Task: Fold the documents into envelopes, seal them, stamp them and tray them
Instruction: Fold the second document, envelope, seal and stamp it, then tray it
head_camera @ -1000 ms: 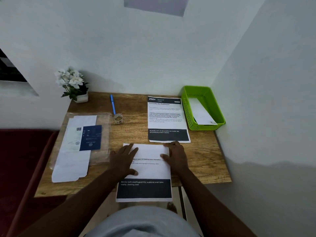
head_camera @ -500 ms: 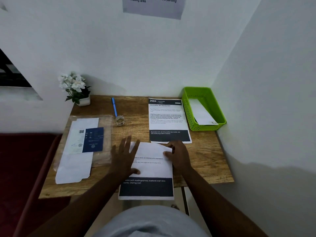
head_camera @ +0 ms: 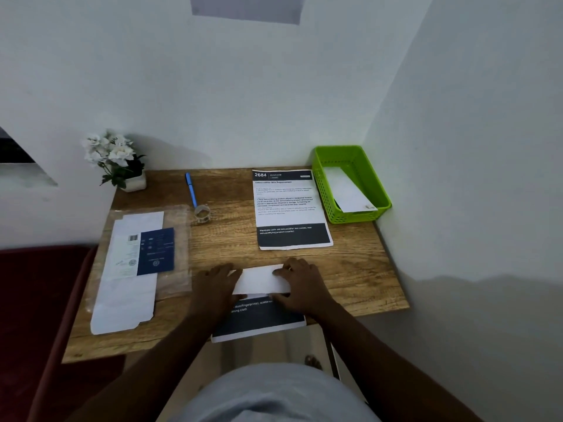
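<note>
We've got left hand (head_camera: 214, 284) and right hand (head_camera: 300, 284) flat, apparently pressing the folded document (head_camera: 262, 280) (thin, floppy); pinch at its ends.

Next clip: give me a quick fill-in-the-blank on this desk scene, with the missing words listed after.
1. Both hands, left hand and right hand, press on the ____ document.
2. The green tray holds one white ____.
3. The blue pen lies between the flower pot and the ____ document.

Missing words: folded; envelope; flat
</note>
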